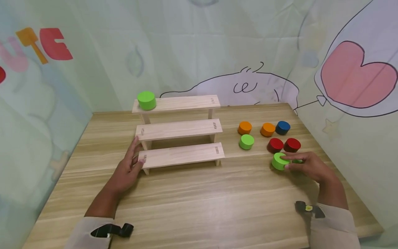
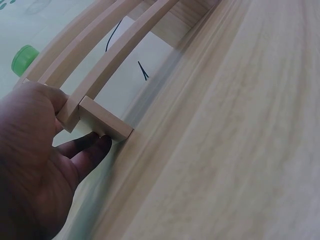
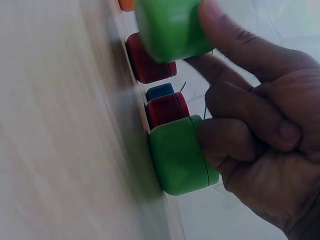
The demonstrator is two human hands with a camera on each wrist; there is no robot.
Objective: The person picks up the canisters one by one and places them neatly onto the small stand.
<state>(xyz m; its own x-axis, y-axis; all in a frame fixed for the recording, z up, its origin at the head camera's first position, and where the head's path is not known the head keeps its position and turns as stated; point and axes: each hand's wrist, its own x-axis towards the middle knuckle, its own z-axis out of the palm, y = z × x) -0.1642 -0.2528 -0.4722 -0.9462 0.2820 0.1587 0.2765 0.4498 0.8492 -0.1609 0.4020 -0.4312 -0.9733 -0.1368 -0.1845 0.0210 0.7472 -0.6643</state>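
My left hand (image 1: 125,173) holds the left end of a three-tiered wooden stand (image 1: 183,155). Its thumb lies at the bottom tier's end and its fingers touch the end piece in the left wrist view. On the top tier's left end sits a green round block (image 1: 147,100). With thumb and finger, my right hand (image 1: 312,167) pinches another green round block (image 1: 280,161), raised off the table in the right wrist view. Its other fingers are folded beside a further green block (image 3: 180,157), mostly hidden by the hand in the head view.
Two red blocks (image 1: 275,145) stand just beyond the right hand. Behind them are a blue block (image 1: 283,128) and two orange blocks (image 1: 268,129), with one more green block (image 1: 246,142) nearer the stand. A printed cloth (image 1: 174,52) backs the wooden table (image 1: 199,204).
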